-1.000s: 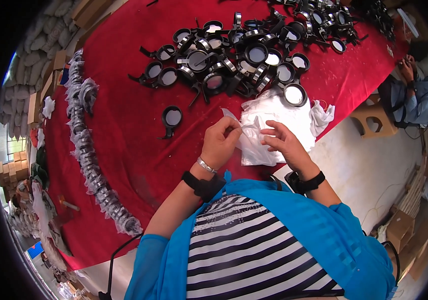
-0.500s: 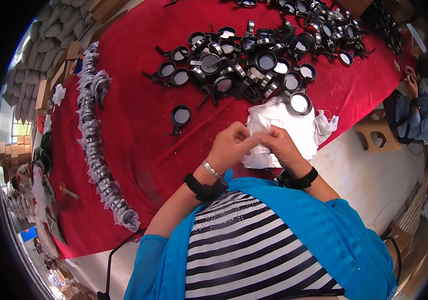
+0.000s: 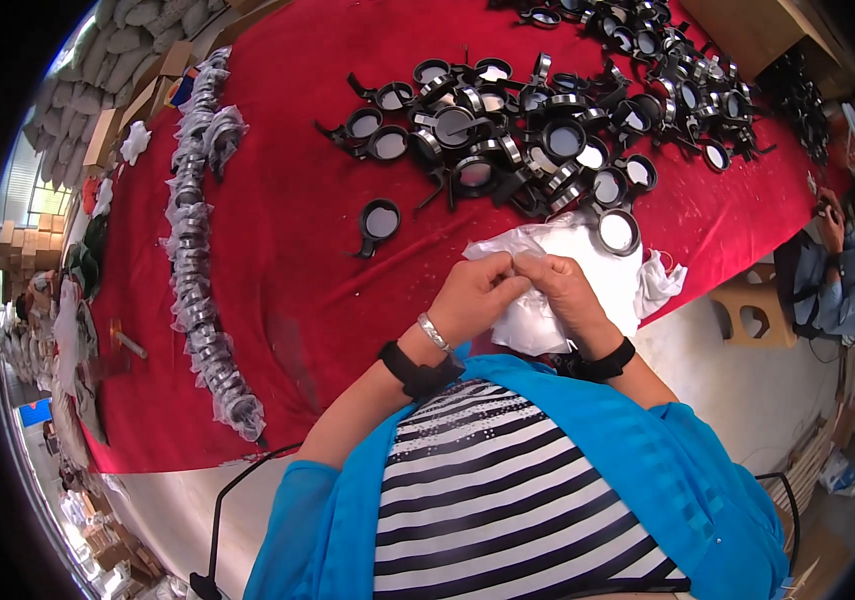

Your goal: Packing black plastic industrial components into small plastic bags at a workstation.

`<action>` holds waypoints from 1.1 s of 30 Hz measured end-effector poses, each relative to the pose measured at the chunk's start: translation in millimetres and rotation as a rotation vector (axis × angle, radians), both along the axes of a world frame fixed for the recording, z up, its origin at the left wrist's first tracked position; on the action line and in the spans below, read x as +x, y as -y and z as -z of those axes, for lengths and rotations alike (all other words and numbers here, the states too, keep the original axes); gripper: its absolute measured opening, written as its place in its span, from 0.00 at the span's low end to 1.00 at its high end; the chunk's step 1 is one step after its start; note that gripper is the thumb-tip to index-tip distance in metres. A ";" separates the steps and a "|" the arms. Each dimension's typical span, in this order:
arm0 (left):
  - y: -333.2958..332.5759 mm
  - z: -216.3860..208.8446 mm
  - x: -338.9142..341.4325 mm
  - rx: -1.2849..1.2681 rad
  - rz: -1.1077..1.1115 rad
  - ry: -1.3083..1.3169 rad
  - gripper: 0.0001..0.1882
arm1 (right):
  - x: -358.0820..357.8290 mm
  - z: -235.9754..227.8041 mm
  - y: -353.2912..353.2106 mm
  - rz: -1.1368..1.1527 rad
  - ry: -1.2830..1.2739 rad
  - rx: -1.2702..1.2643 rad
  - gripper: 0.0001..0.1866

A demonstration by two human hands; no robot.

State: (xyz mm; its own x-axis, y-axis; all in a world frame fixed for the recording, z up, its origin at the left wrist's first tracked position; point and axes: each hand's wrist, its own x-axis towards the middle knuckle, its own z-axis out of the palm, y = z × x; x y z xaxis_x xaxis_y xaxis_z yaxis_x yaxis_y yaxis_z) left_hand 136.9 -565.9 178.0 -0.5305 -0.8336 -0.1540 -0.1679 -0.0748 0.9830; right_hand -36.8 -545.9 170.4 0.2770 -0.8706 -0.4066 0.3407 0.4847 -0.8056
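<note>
My left hand (image 3: 476, 298) and my right hand (image 3: 570, 295) meet close together, fingertips pinched on a thin translucent plastic bag (image 3: 504, 244). Beneath and beside them lies a stack of white plastic bags (image 3: 598, 268) near the table edge. On the far side of that stack rests a black round frame with a pale disc (image 3: 618, 231). A similar black ring with a short handle (image 3: 381, 219) lies alone to the left of my hands. Beyond, many such black and silver rings (image 3: 478, 130) are heaped together.
A long row of rings wrapped in clear plastic (image 3: 191, 250) runs down the left of the red cloth (image 3: 288, 200). A crumpled white bag (image 3: 660, 283) lies right of the stack. A co-worker (image 3: 848, 270) sits at far right near a brown stool (image 3: 753, 308).
The view has shifted, so the table sits differently. Both hands stay together at the bag, whose thin film now spreads out more to the left beyond my fingers.
</note>
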 end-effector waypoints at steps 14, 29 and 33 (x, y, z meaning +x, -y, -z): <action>5.4 11.6 16.7 -0.013 -0.347 0.000 0.12 | -27.6 -4.7 36.5 0.238 -0.268 -0.364 0.23; 39.7 74.9 120.6 -0.541 -0.171 1.424 0.34 | -4.9 10.8 36.4 -0.085 -0.776 -0.394 0.10; 54.6 94.6 153.1 -0.608 -0.172 1.365 0.34 | 5.0 10.8 42.8 -0.099 -0.750 -0.387 0.10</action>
State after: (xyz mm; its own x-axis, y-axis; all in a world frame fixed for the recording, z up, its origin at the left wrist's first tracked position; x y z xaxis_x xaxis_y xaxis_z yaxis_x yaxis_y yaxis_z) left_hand 289.9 -620.5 83.4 -0.1606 -0.9856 -0.0526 -0.9863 0.1624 -0.0305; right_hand -31.9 -588.7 159.5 0.1354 -0.9720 -0.1921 -0.3792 0.1283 -0.9164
